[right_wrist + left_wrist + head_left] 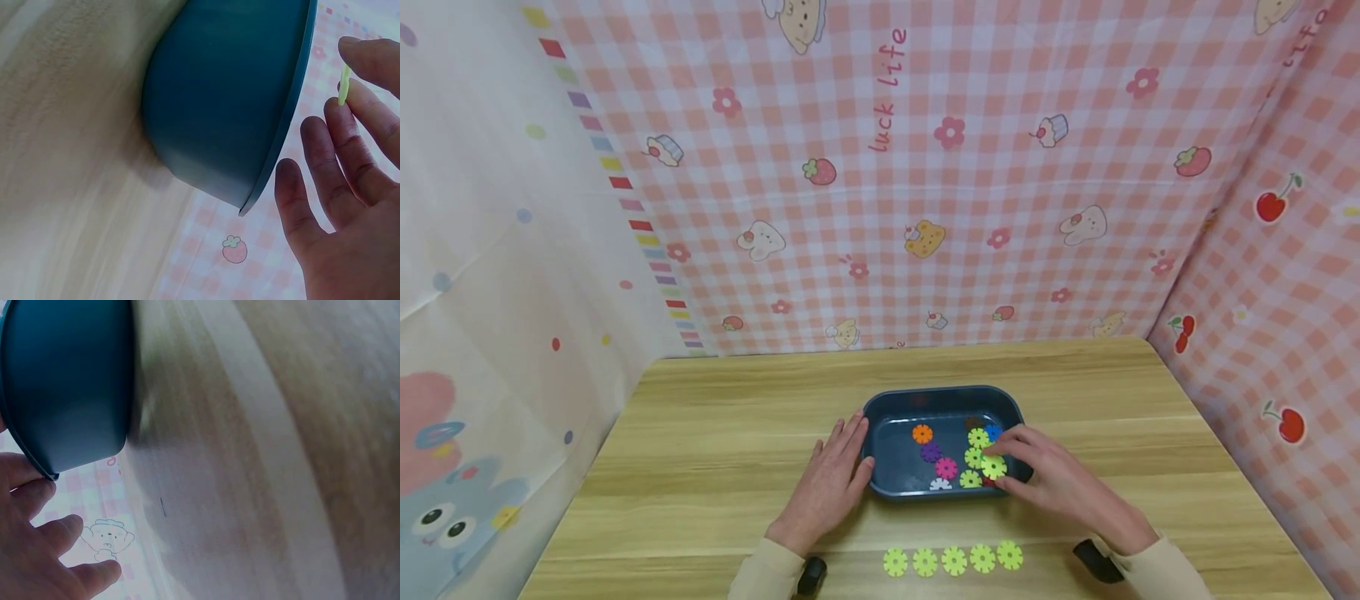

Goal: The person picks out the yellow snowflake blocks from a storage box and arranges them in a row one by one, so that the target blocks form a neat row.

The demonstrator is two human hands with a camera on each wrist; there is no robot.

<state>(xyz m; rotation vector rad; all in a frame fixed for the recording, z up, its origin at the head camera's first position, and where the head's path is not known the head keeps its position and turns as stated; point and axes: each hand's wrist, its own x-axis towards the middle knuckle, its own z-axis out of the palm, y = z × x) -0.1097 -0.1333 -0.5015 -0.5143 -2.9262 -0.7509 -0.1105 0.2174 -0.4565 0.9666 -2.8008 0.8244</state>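
Note:
A dark blue tray [895, 492] holds flower-shaped discs: an orange one [922, 433], a purple one [931, 452], a pink one [946, 468] and several yellow-green ones toward its right side. My right hand [1060, 483] pinches a yellow-green disc [994, 467] between thumb and fingers over the tray's right end; the right wrist view shows this disc [344, 84] edge-on. My left hand [827, 483] rests against the tray's left side with fingers extended, and in the left wrist view its fingertips [47, 487] touch the tray rim.
Several yellow-green discs [954, 561] lie in a row on the wooden table [715, 467], in front of the tray. A checked cloth [865, 200] hangs behind the table, with more cloth at both sides.

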